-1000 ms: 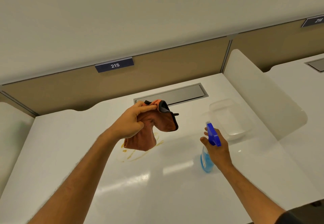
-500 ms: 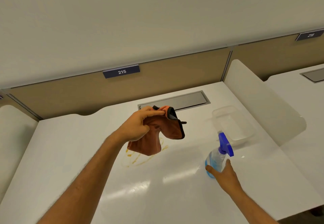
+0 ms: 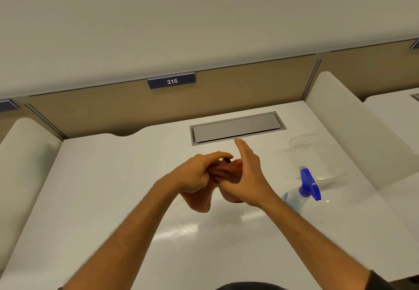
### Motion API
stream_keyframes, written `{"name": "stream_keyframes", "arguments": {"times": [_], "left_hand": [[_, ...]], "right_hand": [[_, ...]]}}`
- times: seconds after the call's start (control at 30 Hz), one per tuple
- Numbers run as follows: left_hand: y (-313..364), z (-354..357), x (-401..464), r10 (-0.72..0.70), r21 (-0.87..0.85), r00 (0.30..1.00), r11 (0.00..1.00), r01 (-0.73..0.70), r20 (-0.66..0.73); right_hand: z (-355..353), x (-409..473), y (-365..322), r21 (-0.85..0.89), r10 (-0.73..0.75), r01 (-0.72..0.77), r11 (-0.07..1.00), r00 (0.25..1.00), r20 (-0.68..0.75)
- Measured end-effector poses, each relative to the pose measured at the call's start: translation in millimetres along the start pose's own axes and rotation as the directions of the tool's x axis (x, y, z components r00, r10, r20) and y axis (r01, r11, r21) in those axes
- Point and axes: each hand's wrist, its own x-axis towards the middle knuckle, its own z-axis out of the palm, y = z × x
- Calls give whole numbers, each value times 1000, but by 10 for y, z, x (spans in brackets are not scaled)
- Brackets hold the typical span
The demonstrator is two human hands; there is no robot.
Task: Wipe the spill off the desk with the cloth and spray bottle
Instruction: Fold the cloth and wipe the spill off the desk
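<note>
The right hand (image 3: 247, 183) has let go of the spray bottle (image 3: 303, 190), which now stands alone at right. Both hands bunch the cloth (image 3: 199, 201); the left hand (image 3: 199, 171) pinches it, so wiping comes next.

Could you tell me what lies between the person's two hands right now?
The orange cloth, bunched between the left hand and right hand, in the head view.

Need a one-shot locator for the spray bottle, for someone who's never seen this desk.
Start at the white desk under the 215 sign. Go right of the two hands bunching the orange cloth, toward the curved side divider. The spray bottle stands there untouched: clear body, blue liquid, bright blue trigger head, unlike the colourless plastic container behind it.
</note>
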Motion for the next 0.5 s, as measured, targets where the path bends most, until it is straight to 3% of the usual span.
{"name": "stream_keyframes", "arguments": {"times": [0.17,0.3,0.5], "left_hand": [[-189,52,16,8,-69,999,998,-12,-54],[-394,67,121,-7,-136,978,991,-22,-208],[-846,-50,484,-98,-29,978,995,95,-182]], "right_hand": [[73,245,-27,-54,53,-45,998,987,152],[36,485,-56,-114,37,-23,993,991,129],[-84,932,90,-89,35,-35,995,999,-8]]}}
